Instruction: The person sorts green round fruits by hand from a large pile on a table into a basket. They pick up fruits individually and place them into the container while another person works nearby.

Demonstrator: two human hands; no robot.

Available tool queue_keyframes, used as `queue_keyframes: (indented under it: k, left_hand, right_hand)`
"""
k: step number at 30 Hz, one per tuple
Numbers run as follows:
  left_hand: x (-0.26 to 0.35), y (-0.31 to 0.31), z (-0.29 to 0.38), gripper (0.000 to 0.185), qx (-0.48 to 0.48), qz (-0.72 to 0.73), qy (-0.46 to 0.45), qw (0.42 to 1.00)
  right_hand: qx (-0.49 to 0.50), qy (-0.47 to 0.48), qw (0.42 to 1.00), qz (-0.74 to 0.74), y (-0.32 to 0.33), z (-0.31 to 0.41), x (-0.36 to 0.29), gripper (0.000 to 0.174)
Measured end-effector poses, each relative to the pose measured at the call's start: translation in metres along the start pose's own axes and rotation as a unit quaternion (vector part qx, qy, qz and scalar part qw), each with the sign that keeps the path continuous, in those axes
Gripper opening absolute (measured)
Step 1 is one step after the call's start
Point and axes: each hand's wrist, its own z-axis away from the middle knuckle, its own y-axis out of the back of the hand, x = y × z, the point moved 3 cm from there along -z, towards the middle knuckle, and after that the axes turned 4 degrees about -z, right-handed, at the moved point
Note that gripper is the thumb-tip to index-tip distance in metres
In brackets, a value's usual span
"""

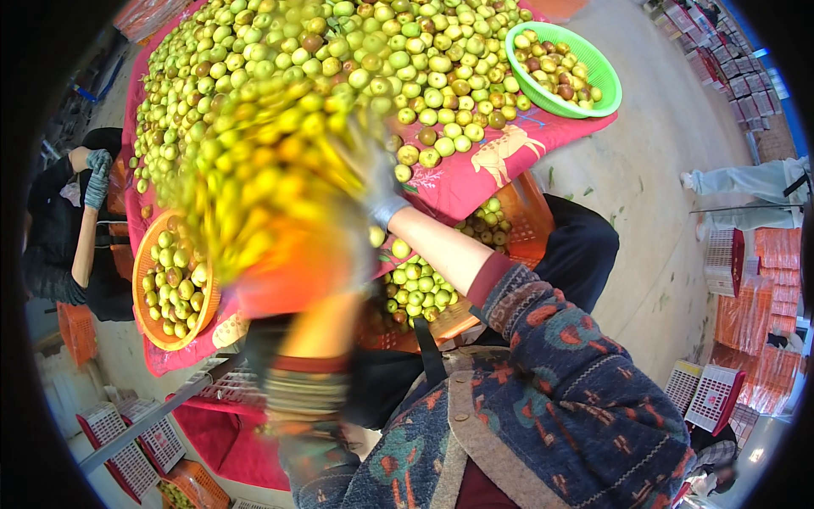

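Observation:
A blurred orange basket (286, 280) is tilted over the heap of green and brown jujube-like fruit (267, 44). Blurred fruit (235, 203) streams across its mouth and over the heap's near side. My left hand (360, 257), badly blurred, grips the basket's near side. My right hand (375, 175), in a thin grey glove, lies along the basket's right edge with fingers pointing away from me; motion hides whether it grips. Just left of the tilted basket stands an orange colander (143, 289) holding sorted-looking fruit (175, 283).
A red patterned cloth (458, 184) lies under the fruit. The green colander (610, 83) with fruit sits at the right edge. Fruit-filled orange crates (531, 216) stand below, by my knees. A co-worker's gloved hand (97, 178) is at left. Another person (750, 184) stands right, near stacked crates (744, 305).

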Motion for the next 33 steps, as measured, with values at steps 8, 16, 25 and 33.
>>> queue_keyframes:
  k: [8, 16, 25, 33]
  left_hand:
    - [0.018, 0.011, 0.001, 0.054, -0.052, -0.122, -0.035, 0.991]
    - [-0.034, -0.011, 0.008, 0.052, -0.221, -0.092, -0.117, 0.964]
    - [-0.028, -0.006, 0.011, 0.046, -0.250, -0.122, -0.056, 0.959]
    - [-0.032, -0.003, 0.006, 0.039, -0.249, -0.170, -0.157, 0.941]
  right_hand:
    - [-0.241, 0.086, 0.967, -0.004, 0.021, 0.048, 0.022, 0.040]
    - [-0.182, -0.002, 0.983, 0.037, 0.056, 0.069, 0.108, 0.055]
    - [-0.115, -0.061, 0.991, -0.041, 0.066, 0.055, 0.120, 0.037]
    - [-0.181, -0.079, 0.979, 0.057, 0.042, 0.043, 0.115, 0.052]
